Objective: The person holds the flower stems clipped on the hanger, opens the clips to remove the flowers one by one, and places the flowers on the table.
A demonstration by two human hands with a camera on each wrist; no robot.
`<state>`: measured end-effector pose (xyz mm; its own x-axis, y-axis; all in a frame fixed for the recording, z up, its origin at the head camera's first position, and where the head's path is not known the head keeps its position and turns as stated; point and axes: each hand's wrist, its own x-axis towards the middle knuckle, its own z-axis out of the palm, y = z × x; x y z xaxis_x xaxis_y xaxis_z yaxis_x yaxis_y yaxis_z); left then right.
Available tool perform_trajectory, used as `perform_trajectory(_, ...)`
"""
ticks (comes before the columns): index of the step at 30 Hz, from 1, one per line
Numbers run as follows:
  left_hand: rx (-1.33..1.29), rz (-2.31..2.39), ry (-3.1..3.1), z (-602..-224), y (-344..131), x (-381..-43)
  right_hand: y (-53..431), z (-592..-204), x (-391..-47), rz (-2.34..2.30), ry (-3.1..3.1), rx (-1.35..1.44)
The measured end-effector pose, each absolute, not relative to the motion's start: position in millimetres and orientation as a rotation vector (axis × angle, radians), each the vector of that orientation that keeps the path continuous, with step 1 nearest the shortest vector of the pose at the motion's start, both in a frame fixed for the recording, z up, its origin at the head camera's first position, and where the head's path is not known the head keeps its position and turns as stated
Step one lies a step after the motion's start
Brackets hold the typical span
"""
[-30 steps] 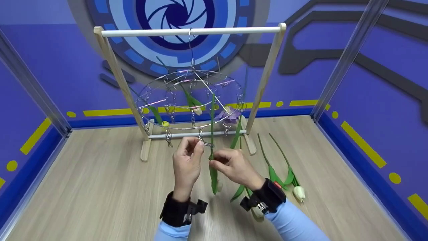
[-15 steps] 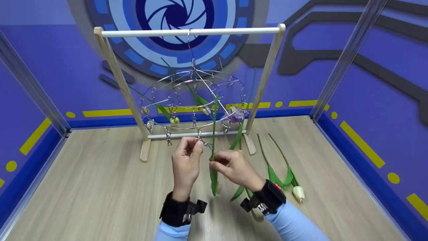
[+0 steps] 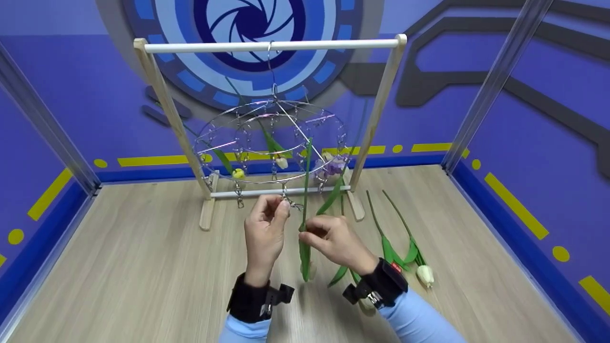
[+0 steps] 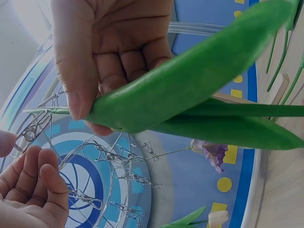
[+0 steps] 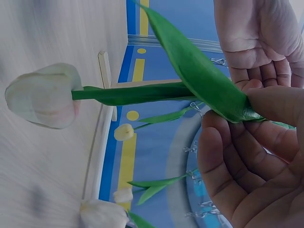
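My left hand (image 3: 264,233) pinches a small metal clip (image 3: 294,205) that hangs from the front rim of the round wire clip hanger (image 3: 259,182). My right hand (image 3: 336,240) pinches a white artificial tulip (image 5: 45,95) just below its leaves, its bloom pointing down and its green stem (image 3: 306,176) rising upright. In the left wrist view the clip lies against the stem near the stem's end; whether it grips the stem I cannot tell. Behind, a yellow tulip (image 3: 238,173), a white tulip (image 3: 281,162) and a purple flower (image 3: 334,166) hang upside down from the hanger.
A wooden stand (image 3: 385,105) carries the hanger on its white top bar (image 3: 209,47). White tulips (image 3: 425,275) lie on the table (image 3: 157,267) to the right, one partly under my right wrist. Blue printed panels (image 3: 538,143) enclose the back and sides.
Both hands stay nearly in place. The hanger and its hanging flowers have swung slightly right and back left. The top of the held stem leans a little further right.
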<state>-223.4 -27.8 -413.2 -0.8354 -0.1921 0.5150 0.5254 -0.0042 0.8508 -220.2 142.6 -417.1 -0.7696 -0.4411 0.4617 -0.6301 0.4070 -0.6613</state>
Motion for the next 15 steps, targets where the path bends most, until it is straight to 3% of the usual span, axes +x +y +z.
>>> perform_trajectory(15, -0.372, -1.915, -1.773, -413.8, -28.7, -224.5, 147.4, -421.8, -218.0, 1.334, -2.452, 0.923)
